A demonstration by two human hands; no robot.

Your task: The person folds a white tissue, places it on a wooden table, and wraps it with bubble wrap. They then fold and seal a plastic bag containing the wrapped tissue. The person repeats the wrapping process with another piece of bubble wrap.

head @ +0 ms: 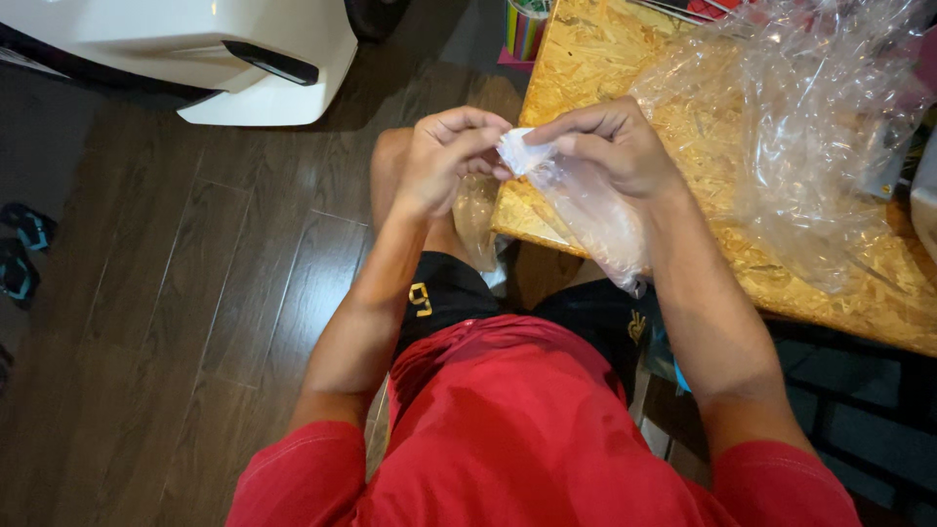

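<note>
Right there between your hands is a small clear plastic bag (586,210), thin, crinkled and see-through, its mouth bunched into a whitish twist at the top while the rest hangs slack toward your lap. It sits in the air just off the near corner of the chipboard table (595,68), not resting on it. Your left hand (444,156) is curled closed, thumb and fingertips pinching the twisted end from the left; your right hand (610,141) is closed too, fingers clamped on the same bunched top from the other side, the two hands nearly touching.

Count it up: one small bag in your grip, and one big heap of crumpled clear plastic (820,127) lying on the table to your right, just beside your right wrist. How many bags are in that heap, you can't tell.

Further out, a striped cup (525,27) stands at the table's far edge. On the dark wooden floor (195,293) to your left there are two blue-strapped sandals (21,249), and a white moulded body (195,59) sits at the top of the view.
</note>
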